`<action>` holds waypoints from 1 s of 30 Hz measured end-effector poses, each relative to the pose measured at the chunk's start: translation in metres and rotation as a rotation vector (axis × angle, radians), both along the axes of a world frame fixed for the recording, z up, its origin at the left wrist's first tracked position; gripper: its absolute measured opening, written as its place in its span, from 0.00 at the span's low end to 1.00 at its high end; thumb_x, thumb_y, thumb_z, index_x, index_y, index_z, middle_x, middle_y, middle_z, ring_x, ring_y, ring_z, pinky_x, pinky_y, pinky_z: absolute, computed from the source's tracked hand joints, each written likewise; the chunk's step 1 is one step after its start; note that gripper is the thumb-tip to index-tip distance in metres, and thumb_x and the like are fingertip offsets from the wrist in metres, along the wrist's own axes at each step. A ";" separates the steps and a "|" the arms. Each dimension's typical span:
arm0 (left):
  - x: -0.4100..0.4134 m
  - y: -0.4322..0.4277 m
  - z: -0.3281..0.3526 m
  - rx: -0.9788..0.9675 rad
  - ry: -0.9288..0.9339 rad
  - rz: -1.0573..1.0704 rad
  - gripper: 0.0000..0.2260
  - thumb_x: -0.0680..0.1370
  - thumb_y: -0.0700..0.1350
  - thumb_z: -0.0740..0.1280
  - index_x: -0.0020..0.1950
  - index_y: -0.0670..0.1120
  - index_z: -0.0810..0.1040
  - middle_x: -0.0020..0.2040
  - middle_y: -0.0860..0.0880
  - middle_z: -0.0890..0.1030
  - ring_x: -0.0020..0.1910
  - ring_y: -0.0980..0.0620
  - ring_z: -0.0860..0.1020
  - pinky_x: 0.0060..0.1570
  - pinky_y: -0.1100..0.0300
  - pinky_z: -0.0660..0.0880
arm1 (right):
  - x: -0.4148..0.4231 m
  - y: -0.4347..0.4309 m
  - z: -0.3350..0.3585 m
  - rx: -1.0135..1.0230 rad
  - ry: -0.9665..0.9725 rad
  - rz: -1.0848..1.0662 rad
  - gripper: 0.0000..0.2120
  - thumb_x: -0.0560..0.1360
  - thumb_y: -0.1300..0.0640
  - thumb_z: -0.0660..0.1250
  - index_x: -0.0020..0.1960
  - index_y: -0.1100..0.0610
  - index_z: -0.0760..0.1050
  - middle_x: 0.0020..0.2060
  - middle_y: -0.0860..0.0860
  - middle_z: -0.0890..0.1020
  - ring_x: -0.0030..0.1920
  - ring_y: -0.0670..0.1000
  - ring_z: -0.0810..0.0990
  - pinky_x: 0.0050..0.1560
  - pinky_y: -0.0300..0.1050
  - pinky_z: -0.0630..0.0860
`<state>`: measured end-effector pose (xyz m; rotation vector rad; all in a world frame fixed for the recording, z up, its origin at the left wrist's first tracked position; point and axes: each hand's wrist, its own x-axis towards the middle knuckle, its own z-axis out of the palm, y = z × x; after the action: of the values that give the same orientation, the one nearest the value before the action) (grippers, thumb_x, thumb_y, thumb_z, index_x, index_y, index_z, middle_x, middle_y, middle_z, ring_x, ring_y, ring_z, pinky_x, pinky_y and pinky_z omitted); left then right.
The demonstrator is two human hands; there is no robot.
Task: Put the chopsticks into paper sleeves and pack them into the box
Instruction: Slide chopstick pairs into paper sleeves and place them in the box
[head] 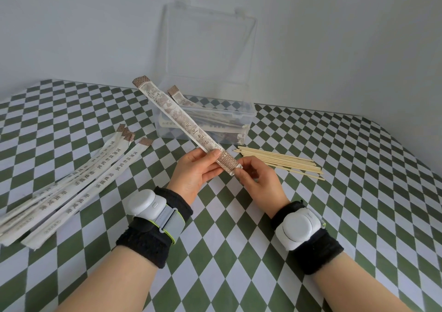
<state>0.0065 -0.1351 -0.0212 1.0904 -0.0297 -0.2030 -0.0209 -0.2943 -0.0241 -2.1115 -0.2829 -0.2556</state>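
Left grip [191, 170] holds sleeve [177, 115], right grip [257, 180] pinches edge

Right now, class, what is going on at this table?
A person holds one paper sleeve above the table: the left hand grips it near its lower end, the right hand pinches that end. Bare chopsticks lie at right, spare sleeves at left; the open clear box behind holds packed sleeves.

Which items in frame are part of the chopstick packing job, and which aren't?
Job: held sleeve, gripped by left hand and pinched by right hand; bare chopsticks; empty sleeves; clear box holding packed sleeves.
Not job: white wrist units; checkered tablecloth.
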 end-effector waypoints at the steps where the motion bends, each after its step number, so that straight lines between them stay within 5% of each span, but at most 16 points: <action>1: 0.000 0.000 0.000 0.018 -0.008 0.006 0.10 0.76 0.40 0.66 0.58 0.44 0.77 0.49 0.47 0.84 0.49 0.51 0.83 0.43 0.62 0.80 | 0.002 0.000 0.002 0.002 0.014 0.003 0.06 0.76 0.59 0.65 0.50 0.50 0.73 0.41 0.44 0.78 0.41 0.46 0.76 0.42 0.35 0.73; 4: 0.001 0.000 -0.002 0.088 -0.049 0.023 0.09 0.76 0.42 0.67 0.56 0.46 0.79 0.51 0.46 0.83 0.51 0.51 0.82 0.47 0.60 0.79 | 0.007 0.001 0.009 0.013 0.035 0.024 0.06 0.75 0.58 0.65 0.50 0.48 0.74 0.44 0.48 0.79 0.43 0.47 0.76 0.43 0.36 0.74; 8: 0.001 0.001 -0.002 0.106 -0.039 0.070 0.04 0.75 0.43 0.68 0.49 0.47 0.81 0.41 0.50 0.81 0.39 0.57 0.78 0.39 0.66 0.76 | 0.015 0.009 0.016 -0.033 -0.046 0.002 0.03 0.74 0.59 0.66 0.46 0.53 0.77 0.37 0.45 0.78 0.37 0.40 0.74 0.38 0.30 0.70; 14: 0.006 0.004 0.000 0.033 0.039 0.127 0.09 0.79 0.49 0.61 0.51 0.48 0.79 0.39 0.51 0.77 0.37 0.56 0.75 0.40 0.62 0.73 | 0.055 -0.008 0.061 -0.013 -0.220 -0.198 0.04 0.74 0.60 0.67 0.48 0.56 0.78 0.39 0.47 0.80 0.37 0.39 0.75 0.39 0.30 0.73; 17: 0.007 0.006 0.002 -0.031 0.073 0.149 0.11 0.81 0.50 0.58 0.52 0.47 0.78 0.39 0.50 0.76 0.37 0.55 0.73 0.41 0.62 0.71 | 0.083 -0.021 0.084 -0.168 -0.220 -0.257 0.04 0.74 0.60 0.66 0.48 0.56 0.78 0.39 0.48 0.79 0.38 0.47 0.76 0.38 0.32 0.72; 21: 0.007 0.008 0.003 -0.074 0.099 0.165 0.12 0.81 0.50 0.57 0.50 0.46 0.78 0.37 0.50 0.75 0.36 0.55 0.73 0.40 0.63 0.71 | 0.113 -0.032 0.092 -0.490 -0.176 -0.237 0.04 0.74 0.59 0.65 0.45 0.55 0.79 0.39 0.50 0.80 0.42 0.52 0.77 0.46 0.50 0.76; 25: 0.007 0.007 0.004 -0.075 0.118 0.169 0.13 0.81 0.50 0.57 0.50 0.46 0.78 0.37 0.50 0.75 0.36 0.55 0.73 0.40 0.62 0.71 | 0.127 -0.024 0.091 -0.678 -0.158 -0.133 0.09 0.76 0.56 0.62 0.46 0.57 0.80 0.43 0.52 0.82 0.48 0.54 0.76 0.55 0.52 0.71; 30: 0.007 0.007 0.005 -0.066 0.144 0.189 0.14 0.82 0.51 0.56 0.49 0.46 0.78 0.37 0.50 0.75 0.36 0.54 0.72 0.40 0.62 0.71 | 0.132 -0.011 0.081 -0.851 -0.089 -0.095 0.28 0.80 0.46 0.49 0.28 0.60 0.67 0.24 0.51 0.71 0.33 0.49 0.71 0.66 0.50 0.57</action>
<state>0.0136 -0.1285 -0.0161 1.0039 0.1934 -0.1093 0.1110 -0.3057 0.0571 -2.9633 -0.3889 -0.3217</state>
